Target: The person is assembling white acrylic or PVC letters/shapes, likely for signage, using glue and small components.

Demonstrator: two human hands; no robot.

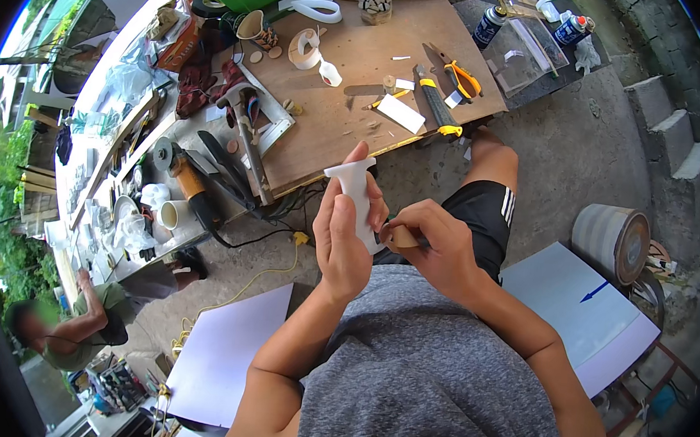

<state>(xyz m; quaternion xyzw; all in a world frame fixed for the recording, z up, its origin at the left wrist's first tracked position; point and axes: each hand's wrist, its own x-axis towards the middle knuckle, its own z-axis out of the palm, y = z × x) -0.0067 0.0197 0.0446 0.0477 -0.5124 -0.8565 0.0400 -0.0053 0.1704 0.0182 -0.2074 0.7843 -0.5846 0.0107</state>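
My left hand (338, 246) is wrapped around a white piece with a flared, T-shaped top (356, 188), held upright in front of my body. Its lower end comes close to my right hand (444, 246). Pinched in the right fingers is a small tan piece, curved or folded (402, 237), perhaps sandpaper; its far edge is at the side of the white piece. Just beyond both hands runs the edge of the wooden table (333, 123). A yellow-and-black utility knife (437, 102) and orange-handled pliers (463, 78) lie on it, near a white rectangular piece (401, 113).
A hammer (246, 132) and an angle grinder (185, 177) lie on the table's left side. Spray cans (489, 26) stand at the back right. White panels (228, 357) flank me, with a round drum (609, 243) at right. Another person (83, 321) works at lower left.
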